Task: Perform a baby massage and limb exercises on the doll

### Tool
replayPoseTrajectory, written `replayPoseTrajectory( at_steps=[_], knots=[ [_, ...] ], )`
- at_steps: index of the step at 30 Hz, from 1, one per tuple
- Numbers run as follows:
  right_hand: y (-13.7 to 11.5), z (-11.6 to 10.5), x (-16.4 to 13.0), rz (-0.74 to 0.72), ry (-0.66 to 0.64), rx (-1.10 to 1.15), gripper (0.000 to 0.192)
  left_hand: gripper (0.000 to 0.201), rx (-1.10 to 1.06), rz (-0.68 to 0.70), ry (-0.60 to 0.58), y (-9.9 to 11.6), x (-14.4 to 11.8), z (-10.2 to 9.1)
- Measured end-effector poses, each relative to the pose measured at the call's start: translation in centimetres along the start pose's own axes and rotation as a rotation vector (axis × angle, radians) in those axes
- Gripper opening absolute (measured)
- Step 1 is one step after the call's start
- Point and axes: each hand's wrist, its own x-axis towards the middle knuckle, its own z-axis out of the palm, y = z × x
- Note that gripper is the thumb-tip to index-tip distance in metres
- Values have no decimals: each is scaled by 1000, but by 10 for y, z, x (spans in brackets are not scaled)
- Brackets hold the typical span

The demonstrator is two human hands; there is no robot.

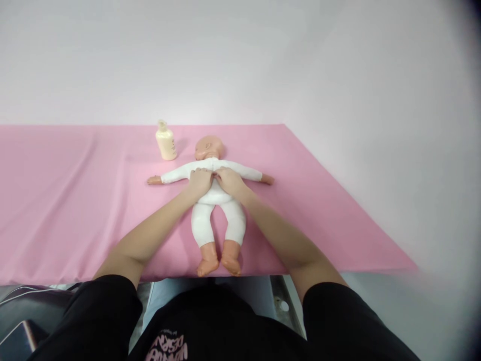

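Black fabric of the person's T-shirt [225,326] fills the bottom edge, and pink lettering on its chest shows upside down; it seems to include the word "DESIGN", but the rest is cut off by the frame and cannot be read. Beyond it a pink sheet [75,200] covers the table, its near edge hanging just past the shirt. On the sheet lies a baby doll [218,220] in a white bodysuit, face up, arms spread, bare feet toward the camera and head toward the wall. Both hands rest on its chest, side by side and touching: the left hand [200,181] and the right hand [229,180] press palm-down with fingers curled onto the white cloth; whether they pinch the fabric cannot be told. Near the doll's head, just to its left, stands a cream lotion bottle [166,143]; its label is too small to read. Dark objects at lower left are cut off.
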Motion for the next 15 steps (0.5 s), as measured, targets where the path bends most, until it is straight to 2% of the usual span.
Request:
replayPoseTrajectory(
  at_steps=[5, 9, 15],
  knots=[
    [10, 13, 9, -32, 91, -35, 33, 40, 24, -22, 61, 0, 8, 4],
    [19, 24, 18, -64, 124, -31, 34, 38, -22, -22, 49, -2, 15, 11],
    [22, 32, 27, 35, 160, 21, 32, 35, -82, -85, 106, -5, 23, 17]
  ],
)
